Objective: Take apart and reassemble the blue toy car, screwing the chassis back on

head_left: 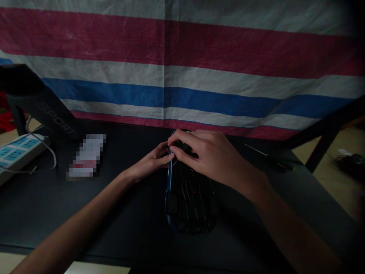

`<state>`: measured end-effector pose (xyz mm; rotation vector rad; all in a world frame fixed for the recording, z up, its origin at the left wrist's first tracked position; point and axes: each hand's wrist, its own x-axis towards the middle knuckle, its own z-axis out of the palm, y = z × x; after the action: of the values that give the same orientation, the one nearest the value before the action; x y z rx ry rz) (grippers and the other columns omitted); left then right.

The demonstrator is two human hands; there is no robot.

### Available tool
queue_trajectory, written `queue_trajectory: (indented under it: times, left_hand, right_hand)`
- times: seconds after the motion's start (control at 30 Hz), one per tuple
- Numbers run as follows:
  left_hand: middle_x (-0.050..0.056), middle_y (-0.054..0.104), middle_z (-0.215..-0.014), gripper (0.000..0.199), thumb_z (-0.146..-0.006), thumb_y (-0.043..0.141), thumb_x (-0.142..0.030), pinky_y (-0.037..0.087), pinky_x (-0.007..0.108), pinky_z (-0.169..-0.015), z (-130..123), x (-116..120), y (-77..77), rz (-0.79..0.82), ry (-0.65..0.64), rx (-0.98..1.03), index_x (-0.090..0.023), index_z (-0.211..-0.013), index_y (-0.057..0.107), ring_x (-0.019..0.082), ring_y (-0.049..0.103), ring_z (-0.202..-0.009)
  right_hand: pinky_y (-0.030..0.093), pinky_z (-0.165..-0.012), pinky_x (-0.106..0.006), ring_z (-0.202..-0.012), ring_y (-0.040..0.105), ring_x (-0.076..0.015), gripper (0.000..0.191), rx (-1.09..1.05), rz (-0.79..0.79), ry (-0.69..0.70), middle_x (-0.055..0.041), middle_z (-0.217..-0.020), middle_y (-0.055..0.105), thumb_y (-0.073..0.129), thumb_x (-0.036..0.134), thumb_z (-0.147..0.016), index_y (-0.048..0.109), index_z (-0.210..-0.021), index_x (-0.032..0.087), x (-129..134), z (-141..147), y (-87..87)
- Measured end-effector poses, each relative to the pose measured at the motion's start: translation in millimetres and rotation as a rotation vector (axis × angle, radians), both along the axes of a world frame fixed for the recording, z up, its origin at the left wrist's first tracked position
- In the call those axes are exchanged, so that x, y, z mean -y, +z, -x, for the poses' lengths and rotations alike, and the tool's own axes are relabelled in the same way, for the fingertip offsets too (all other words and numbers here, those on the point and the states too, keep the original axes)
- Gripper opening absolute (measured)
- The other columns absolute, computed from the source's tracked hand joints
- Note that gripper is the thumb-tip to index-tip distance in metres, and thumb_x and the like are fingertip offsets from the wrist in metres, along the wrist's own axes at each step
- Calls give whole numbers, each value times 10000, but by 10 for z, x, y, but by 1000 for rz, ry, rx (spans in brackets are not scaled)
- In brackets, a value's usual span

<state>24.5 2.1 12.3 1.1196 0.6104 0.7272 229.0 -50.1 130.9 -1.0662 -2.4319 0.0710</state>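
A toy car (191,198) with blue sides lies upside down on the black table, its dark ribbed underside and wheels facing up. My left hand (151,161) grips the car's far left edge, thumb on the near side and fingers partly hidden behind it. Over the far end of the car, my right hand (202,148) is closed, thumb and index finger brought together around the far left wheel area. Whatever lies right between those fingertips is hidden. To the right rests a screwdriver (275,161) with a thin metal shaft and a dark handle, apart from both hands.
A white power strip (19,152) with a cable lies at the left edge. Near it is a blurred-out, phone-shaped item (88,156). A dark support marked SPORT (54,110) stands behind. Striped sheeting (182,91) hangs along the table's back, with a black bar (327,121) at right.
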Motion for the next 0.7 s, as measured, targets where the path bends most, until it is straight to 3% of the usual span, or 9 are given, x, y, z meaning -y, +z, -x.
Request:
queue_trajectory:
  times: [0.1, 0.23, 0.33, 0.5, 0.7]
  left_hand:
    - [121, 674, -1275, 636, -869, 814, -346, 496, 411, -1004, 8, -16, -41, -12, -1, 1, -237, -1431, 538, 324, 557, -1308]
    - [107, 704, -1179, 527, -882, 794, -325, 494, 409, -1005, 15, -17, -50, -32, -12, -1, -211, -1353, 587, 310, 599, -1243]
    - [119, 707, -1163, 524, -896, 775, -330, 490, 420, -1010, 19, -8, -47, -38, -25, -15, -195, -1361, 575, 305, 624, -1210]
    - [113, 687, -1222, 601, -885, 783, -349, 486, 406, -1022, 21, 7, -29, -29, 14, -48, -215, -1415, 533, 307, 591, -1262]
    - [116, 637, -1367, 573, -851, 809, -307, 495, 391, -1014, 27, 14, 7, -58, 35, -69, -209, -1368, 583, 318, 575, -1279]
  right_hand:
    - [422, -669, -320, -688, 654, -182, 228, 41, -34, -83, -8, -770, 694, 468, 351, -1057, 648, -1046, 212, 23, 40, -12]
    - [477, -848, -333, -936, 678, -201, 153, -21, -35, 29, -52, -999, 735, 512, 190, -981, 629, -1079, 202, 25, 68, 8]
    - [467, -952, -338, -1034, 682, -192, 205, -12, -31, 96, -44, -1123, 753, 514, 218, -1030, 633, -1196, 224, 16, 59, 4]
    - [465, -741, -336, -741, 671, -183, 221, 35, -42, -50, -11, -850, 742, 498, 347, -1058, 672, -1112, 222, 48, 69, -40]
    - [457, -991, -358, -1072, 681, -206, 263, 16, -46, 61, -54, -1202, 742, 522, 207, -1016, 623, -1258, 199, 57, 102, -9]
